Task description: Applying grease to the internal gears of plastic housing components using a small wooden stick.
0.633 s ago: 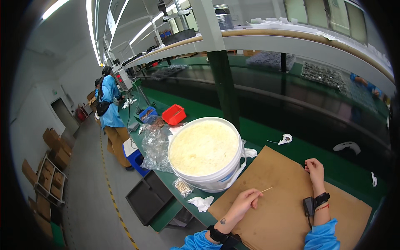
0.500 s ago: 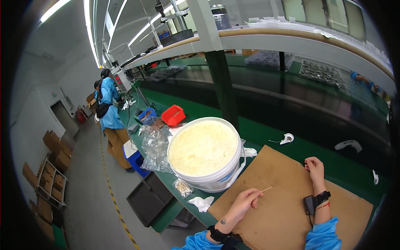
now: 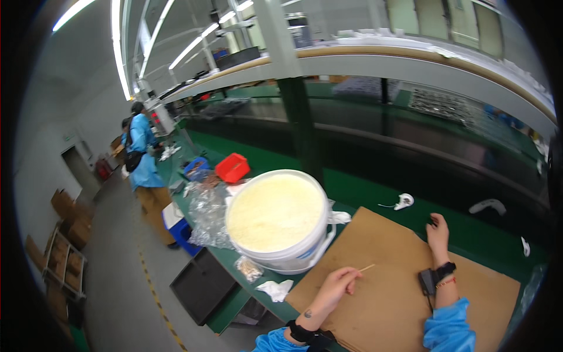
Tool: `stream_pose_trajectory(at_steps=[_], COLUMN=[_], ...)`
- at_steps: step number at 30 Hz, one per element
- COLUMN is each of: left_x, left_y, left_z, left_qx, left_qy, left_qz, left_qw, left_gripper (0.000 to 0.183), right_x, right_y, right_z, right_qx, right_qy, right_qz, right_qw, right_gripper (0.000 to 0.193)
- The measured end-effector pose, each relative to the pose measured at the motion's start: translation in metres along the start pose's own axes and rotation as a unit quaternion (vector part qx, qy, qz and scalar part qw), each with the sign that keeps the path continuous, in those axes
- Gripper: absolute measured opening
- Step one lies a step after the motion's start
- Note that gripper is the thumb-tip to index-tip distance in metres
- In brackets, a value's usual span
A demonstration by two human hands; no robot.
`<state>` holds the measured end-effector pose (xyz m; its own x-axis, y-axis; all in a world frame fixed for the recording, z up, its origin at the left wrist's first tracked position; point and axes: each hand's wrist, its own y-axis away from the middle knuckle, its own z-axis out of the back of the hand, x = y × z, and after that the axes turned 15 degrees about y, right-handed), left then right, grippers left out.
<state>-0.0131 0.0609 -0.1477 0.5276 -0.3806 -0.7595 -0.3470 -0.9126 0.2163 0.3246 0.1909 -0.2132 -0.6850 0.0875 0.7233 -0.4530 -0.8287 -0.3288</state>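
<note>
My left hand (image 3: 337, 287) is closed in a pinch on a thin cotton swab (image 3: 367, 267), held over the brown cardboard sheet (image 3: 381, 311). The swab's far end points right, away from my fingers. At the far edge of the cardboard is my right hand (image 3: 437, 234), its fingers curled in. Whatever those fingers hold, if anything, is too small to make out. Beyond the cardboard, on the green table, lie a small white rounded part (image 3: 403, 202) with a thin tail, a curved white part (image 3: 488, 207) and another small white piece (image 3: 525, 247).
A large white bucket (image 3: 305, 258) of pale yellow material stands left of the cardboard. Around it are crumpled tissue (image 3: 274, 290), a bag of swabs (image 3: 249, 268), clear plastic (image 3: 208, 217) and a red bin (image 3: 233, 168). A shelf (image 3: 410, 58) spans the back. People (image 3: 142, 146) stand far left.
The whole view has shifted slightly, with most things now further left in the picture. My left hand still pinches the swab; my right hand's fingers have shifted a little at the cardboard's edge.
</note>
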Motion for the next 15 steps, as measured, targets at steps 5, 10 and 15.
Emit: stream_pose_trajectory(at_steps=[5, 10, 15], left_x=[-0.01, -0.009, -0.018], left_y=[0.003, 0.003, 0.025], left_z=[0.01, 0.006, -0.006], left_qx=[-0.035, -0.047, -0.052], left_qy=[-0.031, 0.039, -0.04], left_qz=[-0.03, -0.035, -0.103], left_qw=[0.998, 0.998, 0.993], left_gripper=[0.021, 0.02, 0.017], right_x=[0.055, 0.052, 0.039], right_y=[-0.001, -0.017, -0.046], right_z=[-0.016, -0.029, -0.035], right_qx=[-0.028, 0.066, 0.102], right_qy=[0.104, 0.183, 0.221], right_qz=[0.061, 0.088, 0.2], right_qw=[0.992, 0.977, 0.949], right_gripper=[0.041, 0.067, 0.071])
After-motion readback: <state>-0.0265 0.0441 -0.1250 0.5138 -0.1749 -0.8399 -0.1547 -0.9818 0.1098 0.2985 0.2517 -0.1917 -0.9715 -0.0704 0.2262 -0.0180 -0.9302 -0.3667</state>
